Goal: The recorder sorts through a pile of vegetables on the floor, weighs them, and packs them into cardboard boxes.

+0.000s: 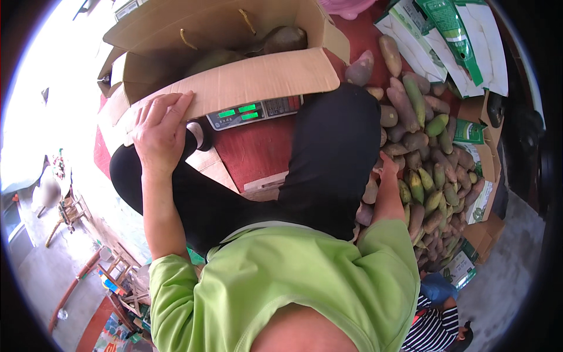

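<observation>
My left hand [159, 132] lies on the bent-down front flap of an open cardboard box [252, 85], its fingers curled over the flap's left end. Inside the box are dark, rounded roots [285, 40], partly in shadow. The box sits over a digital scale [246, 113] with green lit displays. Low beside my right knee, my right hand [386, 167] reaches to the near edge of a big heap of long, radish-like roots [431, 193], brownish purple and green. My knee and the roots hide part of its fingers, so its grip is unclear.
Green and white cartons [448, 41] lie at the far right, with more cardboard [484, 234] along the heap's right side. Another person in a striped top [434, 322] is at the lower right. A pink plastic item [347, 7] shows at the top, and wooden stools [120, 276] at left.
</observation>
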`<state>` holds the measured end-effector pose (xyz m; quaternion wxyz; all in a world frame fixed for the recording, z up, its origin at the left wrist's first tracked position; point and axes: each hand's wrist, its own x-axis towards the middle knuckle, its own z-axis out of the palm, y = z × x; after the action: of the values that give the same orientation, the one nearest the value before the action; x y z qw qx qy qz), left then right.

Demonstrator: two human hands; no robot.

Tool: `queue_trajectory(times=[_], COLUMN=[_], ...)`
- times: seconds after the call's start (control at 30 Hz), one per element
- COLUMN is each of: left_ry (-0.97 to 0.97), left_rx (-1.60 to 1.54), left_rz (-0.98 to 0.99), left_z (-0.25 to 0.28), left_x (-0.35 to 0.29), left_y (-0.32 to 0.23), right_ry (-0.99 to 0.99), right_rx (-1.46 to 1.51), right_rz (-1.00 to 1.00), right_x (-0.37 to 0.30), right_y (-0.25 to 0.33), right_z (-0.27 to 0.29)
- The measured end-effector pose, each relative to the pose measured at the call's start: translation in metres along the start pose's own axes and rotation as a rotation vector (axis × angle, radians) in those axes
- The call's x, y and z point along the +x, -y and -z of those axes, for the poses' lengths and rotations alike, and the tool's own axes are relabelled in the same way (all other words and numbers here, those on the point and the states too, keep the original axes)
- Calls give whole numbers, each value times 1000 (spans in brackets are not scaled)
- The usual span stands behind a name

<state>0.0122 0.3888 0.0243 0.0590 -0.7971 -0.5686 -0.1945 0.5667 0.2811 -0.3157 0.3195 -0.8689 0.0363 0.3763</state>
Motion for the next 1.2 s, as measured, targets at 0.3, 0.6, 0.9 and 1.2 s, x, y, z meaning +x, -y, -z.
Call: queue_trajectory(times=[0.3, 0.6, 0.9, 1.2], left_ry=[-30, -15, -11, 5], left_rx=[3, -58, -86, -97], left_rz=[-49, -17, -28, -38], left_z=[2, 6, 9, 11], left_x=[-4, -2, -5, -7], left_y=[-2, -1, 2, 2], right_ry=[-69, 84, 338, 811], right_rx=[-54, -207, 124, -122], right_rz=[376, 923, 1340, 1580], right_x=[-57, -118, -314, -434], right_y=[4, 94, 263, 320], right_z=[-8, 3, -9, -92])
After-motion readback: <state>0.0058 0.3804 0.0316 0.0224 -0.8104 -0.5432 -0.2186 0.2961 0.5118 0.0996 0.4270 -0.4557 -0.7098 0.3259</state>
